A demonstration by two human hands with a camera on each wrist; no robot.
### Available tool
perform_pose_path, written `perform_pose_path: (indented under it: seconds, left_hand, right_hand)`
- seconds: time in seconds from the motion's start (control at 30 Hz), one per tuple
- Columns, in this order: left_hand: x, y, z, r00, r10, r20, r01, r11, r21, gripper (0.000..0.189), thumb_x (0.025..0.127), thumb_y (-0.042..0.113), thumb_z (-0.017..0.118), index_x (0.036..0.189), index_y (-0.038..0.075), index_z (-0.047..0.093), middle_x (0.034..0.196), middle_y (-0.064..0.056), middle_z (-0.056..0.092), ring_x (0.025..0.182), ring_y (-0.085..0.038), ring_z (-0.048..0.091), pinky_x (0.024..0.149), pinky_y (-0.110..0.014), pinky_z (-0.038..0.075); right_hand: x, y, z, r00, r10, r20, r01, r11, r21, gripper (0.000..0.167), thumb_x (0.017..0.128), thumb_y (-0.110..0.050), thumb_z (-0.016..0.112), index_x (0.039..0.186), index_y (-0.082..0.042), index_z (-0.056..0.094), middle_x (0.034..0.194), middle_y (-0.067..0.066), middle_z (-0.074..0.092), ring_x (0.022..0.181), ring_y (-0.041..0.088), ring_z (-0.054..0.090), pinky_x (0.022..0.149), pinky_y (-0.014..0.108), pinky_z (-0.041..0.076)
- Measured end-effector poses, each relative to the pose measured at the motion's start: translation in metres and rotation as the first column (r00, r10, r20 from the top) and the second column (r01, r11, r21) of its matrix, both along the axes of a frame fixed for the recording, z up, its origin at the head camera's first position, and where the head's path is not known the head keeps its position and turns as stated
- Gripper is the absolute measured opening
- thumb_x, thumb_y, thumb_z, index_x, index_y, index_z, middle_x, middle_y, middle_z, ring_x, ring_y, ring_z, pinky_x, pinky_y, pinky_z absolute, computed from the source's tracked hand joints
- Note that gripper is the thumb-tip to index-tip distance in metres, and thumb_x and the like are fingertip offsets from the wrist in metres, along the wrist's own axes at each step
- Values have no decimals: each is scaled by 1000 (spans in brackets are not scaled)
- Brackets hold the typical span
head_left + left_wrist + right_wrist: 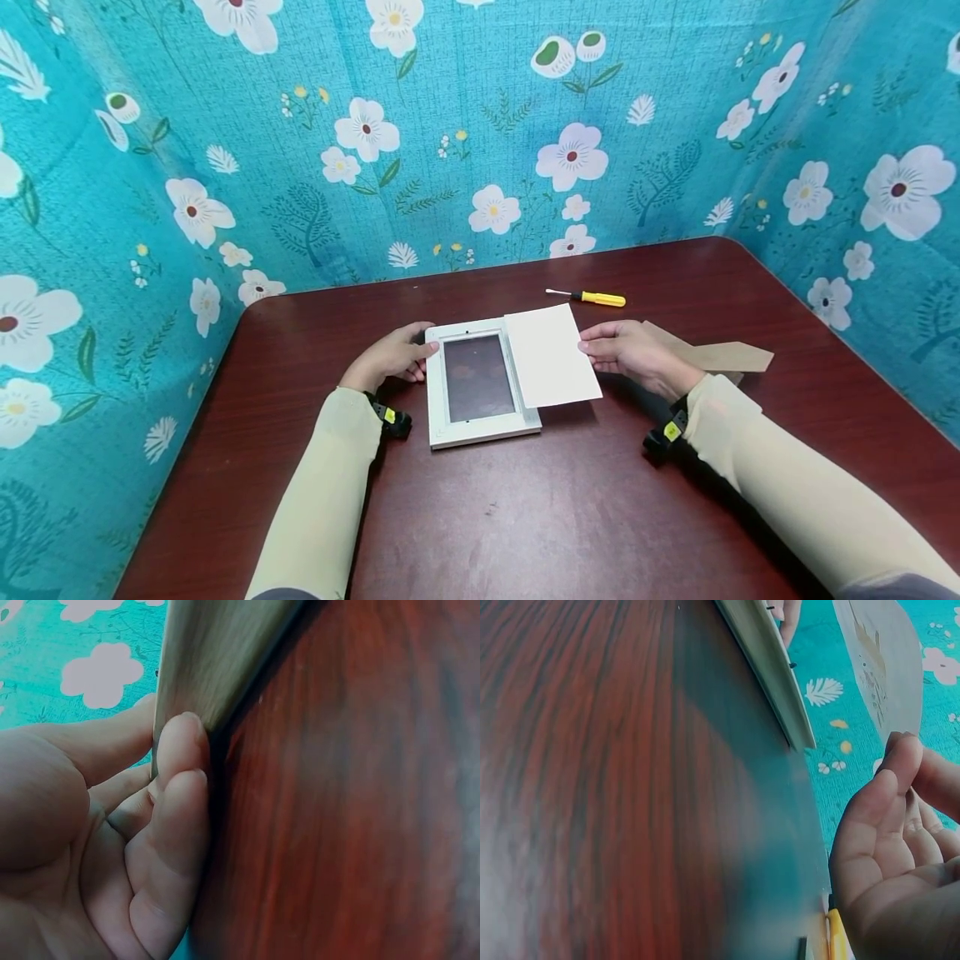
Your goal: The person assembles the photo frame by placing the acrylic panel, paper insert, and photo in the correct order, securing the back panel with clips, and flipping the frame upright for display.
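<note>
A white picture frame [437, 396] lies on the table, its opening showing a dark pane [480, 379]. My left hand [390, 354] grips the frame's left edge, thumb on top and fingers against the side, as the left wrist view shows from close by at the frame's side [217, 652]. Between thumb and fingertips my right hand [630, 352] pinches the right edge of a white sheet of paper [553, 358]. That sheet is tilted over the frame's right side, hiding part of it. In the right wrist view the sheet's underside [881, 667] carries a faint printed picture.
A yellow-handled screwdriver [603, 299] lies behind the sheet. Flat brown board [731, 357] rests on the table beyond my right hand, partly covered by it. The dark red table [480, 517] backs onto a blue flowered cloth [435, 167].
</note>
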State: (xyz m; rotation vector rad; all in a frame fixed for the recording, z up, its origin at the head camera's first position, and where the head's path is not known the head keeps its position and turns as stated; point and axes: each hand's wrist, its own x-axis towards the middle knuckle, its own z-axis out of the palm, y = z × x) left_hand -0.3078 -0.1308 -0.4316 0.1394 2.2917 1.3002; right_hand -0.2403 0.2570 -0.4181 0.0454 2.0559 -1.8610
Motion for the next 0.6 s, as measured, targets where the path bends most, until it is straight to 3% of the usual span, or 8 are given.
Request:
perform_pose_path:
  seconds: [0.6]
  left_hand:
    - [-3, -1, -2, 998, 28, 52, -31, 998, 53, 48, 104, 24, 49, 149, 19, 34, 80, -15, 58, 59, -21, 60, 58, -33, 54]
  right_hand:
    - [-13, -35, -3, 1000, 19, 10, -19, 999, -43, 38, 93, -10, 67, 124, 8, 54, 95, 9, 64, 78, 17, 61, 76, 31, 54]
